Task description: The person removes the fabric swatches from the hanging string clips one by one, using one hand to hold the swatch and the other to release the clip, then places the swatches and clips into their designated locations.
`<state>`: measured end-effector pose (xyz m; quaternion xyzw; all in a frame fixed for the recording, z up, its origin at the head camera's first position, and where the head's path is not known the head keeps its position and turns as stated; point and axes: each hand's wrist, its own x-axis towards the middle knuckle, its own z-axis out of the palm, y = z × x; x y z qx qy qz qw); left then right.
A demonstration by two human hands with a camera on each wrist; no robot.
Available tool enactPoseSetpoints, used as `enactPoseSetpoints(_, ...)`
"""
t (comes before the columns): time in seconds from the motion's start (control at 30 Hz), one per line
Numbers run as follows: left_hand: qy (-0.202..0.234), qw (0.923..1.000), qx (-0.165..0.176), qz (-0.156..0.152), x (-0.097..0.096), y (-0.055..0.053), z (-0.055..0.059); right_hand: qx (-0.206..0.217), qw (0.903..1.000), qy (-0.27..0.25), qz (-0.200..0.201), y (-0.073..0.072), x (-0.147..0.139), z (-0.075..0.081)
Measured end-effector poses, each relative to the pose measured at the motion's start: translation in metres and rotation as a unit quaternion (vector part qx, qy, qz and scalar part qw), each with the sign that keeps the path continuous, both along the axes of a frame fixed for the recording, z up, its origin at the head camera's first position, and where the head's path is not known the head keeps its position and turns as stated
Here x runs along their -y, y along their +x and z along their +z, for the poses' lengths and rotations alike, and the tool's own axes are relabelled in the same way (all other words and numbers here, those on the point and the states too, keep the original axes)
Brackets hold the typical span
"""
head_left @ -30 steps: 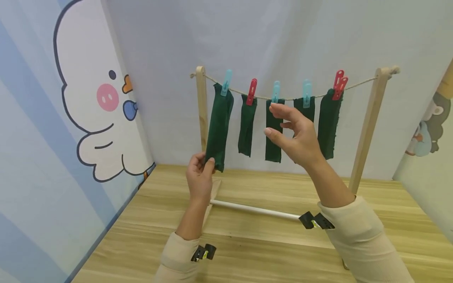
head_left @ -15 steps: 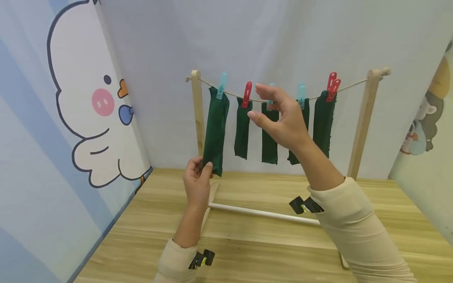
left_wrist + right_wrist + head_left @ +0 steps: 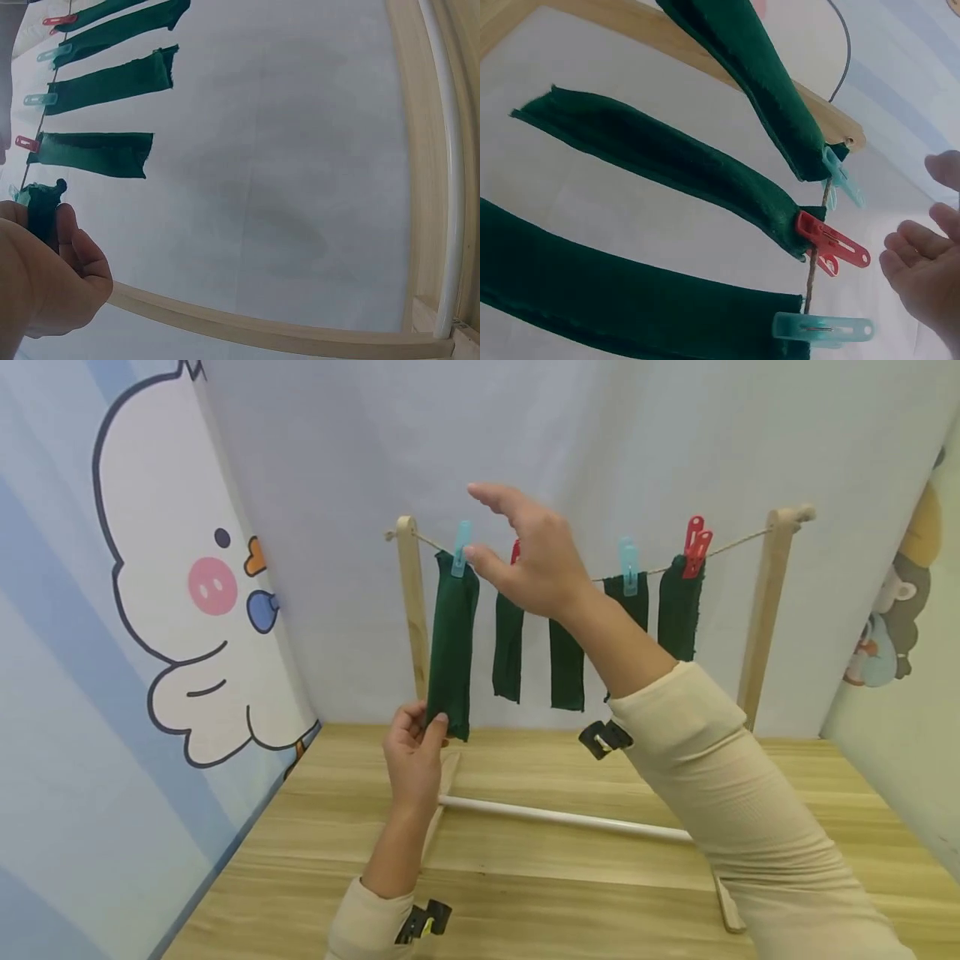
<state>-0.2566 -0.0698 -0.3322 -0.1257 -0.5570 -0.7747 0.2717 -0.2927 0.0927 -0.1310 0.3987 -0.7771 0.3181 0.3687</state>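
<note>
My left hand (image 3: 414, 764) pinches the lower end of the leftmost dark green cloth strip (image 3: 453, 643) between thumb and fingers. A light blue clothespin (image 3: 461, 550) fixes that strip's top to the rope (image 3: 427, 540). My right hand (image 3: 536, 556) is spread, thumb and fingers apart, with its thumb tip close to this clothespin in the head view. It holds nothing. Behind the right hand, the red clothespin (image 3: 829, 238) on the second strip (image 3: 682, 161) is mostly hidden from the head view but shows in the right wrist view.
More green strips hang to the right, one under a blue clothespin (image 3: 628, 567), another under two red clothespins (image 3: 696, 548). Wooden posts (image 3: 765, 618) carry the rope at both ends. A white rod (image 3: 562, 817) runs low across the wooden table (image 3: 555, 910). Cartoon-printed walls stand either side.
My right hand has moved left and up along the rope, from the middle strip to the leftmost clothespin, fingers still spread. The left hand keeps its pinch on the leftmost strip.
</note>
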Motion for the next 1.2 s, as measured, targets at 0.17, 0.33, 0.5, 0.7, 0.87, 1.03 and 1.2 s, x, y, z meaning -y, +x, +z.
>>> enactPoseSetpoints(0.17,0.009,0.9999,0.001,-0.011,0.0,0.0,-0.003,0.077,0.9947,0.061,-0.028,-0.011,0.004,0.015)
enactPoseSetpoints(0.33,0.005,0.9998,0.003,-0.017,0.001,0.001,-0.003,0.169,0.9801,0.083,-0.064,-0.02,0.008,0.026)
enactPoseSetpoints(0.5,0.001,0.9998,0.008,-0.019,0.002,0.001,-0.005,0.264,0.9549,0.11,-0.078,-0.029,0.017,0.025)
enactPoseSetpoints(0.7,-0.013,0.9996,0.016,-0.02,0.001,0.001,-0.007,0.312,0.9401,0.114,-0.077,-0.037,0.017,0.018)
enactPoseSetpoints(0.87,-0.02,0.9994,0.016,-0.022,0.002,0.001,-0.008,0.337,0.9402,0.045,-0.023,-0.039,0.015,0.016)
enactPoseSetpoints(1.03,-0.023,0.999,0.012,-0.037,0.003,0.0,-0.007,0.348,0.9372,-0.015,0.015,-0.035,0.015,0.019)
enactPoseSetpoints(1.2,-0.027,0.9984,0.007,-0.05,0.003,-0.001,-0.006,0.342,0.9397,-0.011,-0.009,-0.031,0.014,0.025)
